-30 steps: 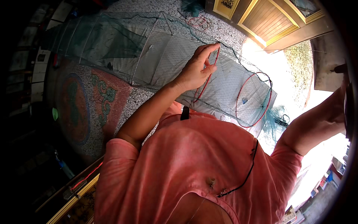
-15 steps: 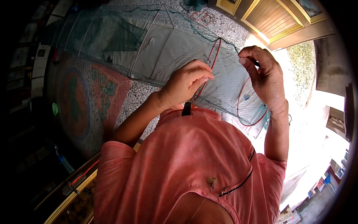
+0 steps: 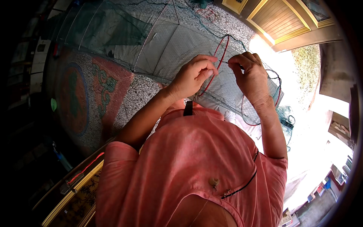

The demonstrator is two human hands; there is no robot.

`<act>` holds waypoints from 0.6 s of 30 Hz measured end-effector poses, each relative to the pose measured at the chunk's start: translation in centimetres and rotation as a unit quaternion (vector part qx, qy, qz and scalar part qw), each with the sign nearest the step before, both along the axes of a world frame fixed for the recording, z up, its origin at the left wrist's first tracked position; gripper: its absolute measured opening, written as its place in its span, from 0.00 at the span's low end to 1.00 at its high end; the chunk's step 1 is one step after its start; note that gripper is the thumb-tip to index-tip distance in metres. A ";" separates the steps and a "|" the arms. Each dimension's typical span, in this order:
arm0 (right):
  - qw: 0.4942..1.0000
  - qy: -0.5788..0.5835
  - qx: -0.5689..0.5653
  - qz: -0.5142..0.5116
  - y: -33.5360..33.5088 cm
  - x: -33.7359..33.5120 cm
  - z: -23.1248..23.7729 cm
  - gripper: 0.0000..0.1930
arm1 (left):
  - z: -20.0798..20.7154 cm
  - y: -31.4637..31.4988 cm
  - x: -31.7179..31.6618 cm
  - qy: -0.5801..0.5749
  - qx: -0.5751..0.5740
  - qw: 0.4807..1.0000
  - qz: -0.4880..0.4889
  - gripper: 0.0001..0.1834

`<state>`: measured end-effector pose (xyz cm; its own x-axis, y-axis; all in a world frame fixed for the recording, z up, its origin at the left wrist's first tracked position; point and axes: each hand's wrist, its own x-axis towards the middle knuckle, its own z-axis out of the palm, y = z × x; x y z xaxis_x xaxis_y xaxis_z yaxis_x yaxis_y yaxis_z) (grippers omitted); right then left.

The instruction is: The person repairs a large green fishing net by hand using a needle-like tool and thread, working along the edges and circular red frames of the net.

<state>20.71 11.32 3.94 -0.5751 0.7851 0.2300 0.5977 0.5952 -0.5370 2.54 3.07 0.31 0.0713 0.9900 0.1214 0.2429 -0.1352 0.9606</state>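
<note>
A long fishing net trap (image 3: pixel 181 41) of fine mesh on frames stretches across my lap and away to the far left. Its red hoop (image 3: pixel 223 53) stands up beside my left hand (image 3: pixel 194 73), whose thumb and index finger are pinched together. What they hold is too fine to make out. My right hand (image 3: pixel 249 73) is closed on a thin, dark-handled, needle-like tool (image 3: pixel 242 67). The tool's slim tip points left toward the hoop and my left fingertips. Below my right wrist the mesh continues around a second red hoop (image 3: pixel 249 123).
Green netting (image 3: pixel 285 119) hangs at the right. A wooden door with yellow trim (image 3: pixel 280 22) stands at the far right. Pebbled floor (image 3: pixel 141 90) with a painted pattern (image 3: pixel 75 98) lies to the left. A gold-edged wooden piece (image 3: pixel 75 193) is at the near left.
My right hand has moved left and slightly down, bringing the tool's tip to the red hoop. My left hand has shifted slightly upward. More green netting shows at the right.
</note>
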 end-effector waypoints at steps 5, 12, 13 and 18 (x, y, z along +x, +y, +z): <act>0.975 0.128 -0.174 -0.049 -0.4 -1.1 -2.1 0.07 | -1.4 0.2 0.2 -0.131 -0.039 0.991 -0.006 0.02; 0.976 0.181 -0.117 0.006 -0.6 -4.2 -2.5 0.09 | -1.5 -0.1 0.0 -0.095 -0.036 0.995 0.020 0.02; 0.977 0.177 -0.118 0.021 -0.4 -3.9 -2.4 0.09 | -1.0 -0.3 -0.2 -0.112 -0.051 0.992 0.017 0.02; 0.974 0.169 -0.144 0.049 -0.3 -3.5 -2.2 0.07 | 0.9 -1.7 -1.1 -0.082 -0.033 0.996 0.029 0.03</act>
